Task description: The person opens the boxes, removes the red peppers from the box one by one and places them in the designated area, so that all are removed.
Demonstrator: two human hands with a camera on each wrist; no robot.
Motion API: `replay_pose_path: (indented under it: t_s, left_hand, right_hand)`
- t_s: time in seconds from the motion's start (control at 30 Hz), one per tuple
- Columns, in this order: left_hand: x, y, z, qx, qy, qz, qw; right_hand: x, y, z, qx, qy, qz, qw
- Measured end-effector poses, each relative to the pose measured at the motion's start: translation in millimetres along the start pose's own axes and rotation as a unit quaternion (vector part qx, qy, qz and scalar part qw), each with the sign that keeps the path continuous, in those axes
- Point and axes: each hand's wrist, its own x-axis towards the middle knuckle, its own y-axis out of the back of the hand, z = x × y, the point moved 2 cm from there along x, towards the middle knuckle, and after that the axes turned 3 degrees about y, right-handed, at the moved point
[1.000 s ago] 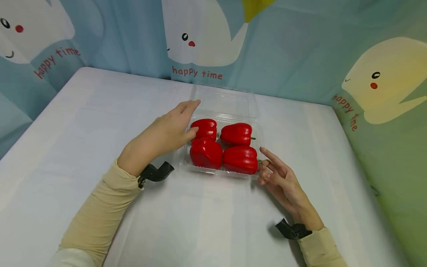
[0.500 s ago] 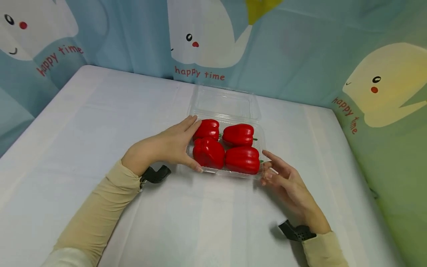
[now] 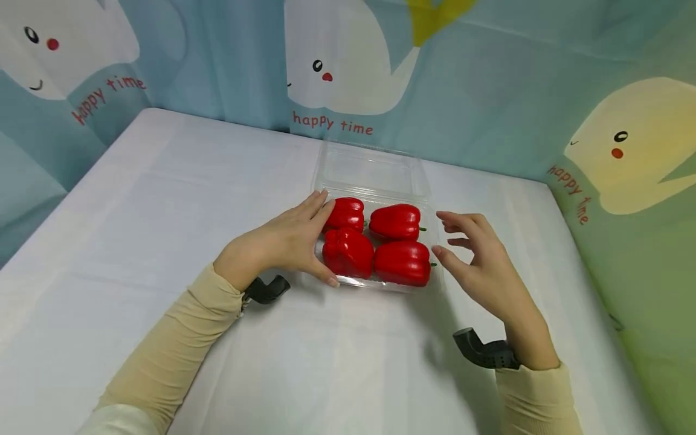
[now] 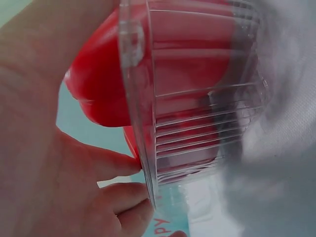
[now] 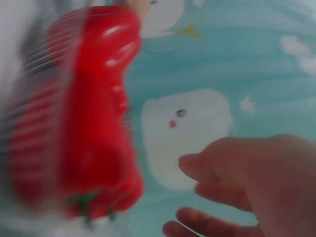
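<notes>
A clear plastic clamshell box (image 3: 391,287) holds several red bell peppers (image 3: 403,263) with green stems. Its transparent lid (image 3: 375,169) lies folded back behind it. My left hand (image 3: 288,241) spans the box's left side, thumb at the front corner and fingers at the back left, beside the nearest pepper (image 3: 348,254). In the left wrist view its fingertips touch the box rim (image 4: 136,98). My right hand (image 3: 484,260) hovers just right of the box, fingers loosely bent with nothing between them. The right wrist view shows it apart from the peppers (image 5: 98,118), which are blurred there.
The box stands toward the back of a table with a white cloth (image 3: 348,362). Behind and to the right hangs a blue-green curtain (image 3: 489,90) printed with white whales. Each wrist carries a black camera mount (image 3: 484,350).
My left hand has come down from above the back left pepper to the box's left side. My right hand has let go of the box's front right corner and risen away to the right.
</notes>
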Motion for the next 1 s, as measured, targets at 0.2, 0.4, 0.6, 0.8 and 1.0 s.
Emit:
replay_pose_path:
  t_s: [0.2,0.4,0.6,0.8,1.0]
  left_hand:
    - [5.0,-3.5,7.0,0.009,-0.003,-0.005,0.9999]
    - [1.3,-1.5,3.4,0.014,0.015,0.000,0.9998]
    - [0.9,0.0,1.1,0.012,0.017,0.002,0.9998]
    - [1.3,1.4,2.6,0.022,0.012,0.006,0.9997]
    - [-0.9,-0.6,7.1,0.038,0.011,0.020,0.9990]
  right_hand:
    - [10,-7.0,-13,-0.047,0.045,-0.030,0.997]
    - [11,-29.1,-14,-0.121,0.064,-0.108,0.985]
    - [12,-38.0,-12,-0.146,0.043,-0.130,0.980]
    - [11,-41.2,-14,-0.159,0.029,-0.134,0.978]
    - [12,-43.3,-15,-0.170,0.035,-0.127,0.977]
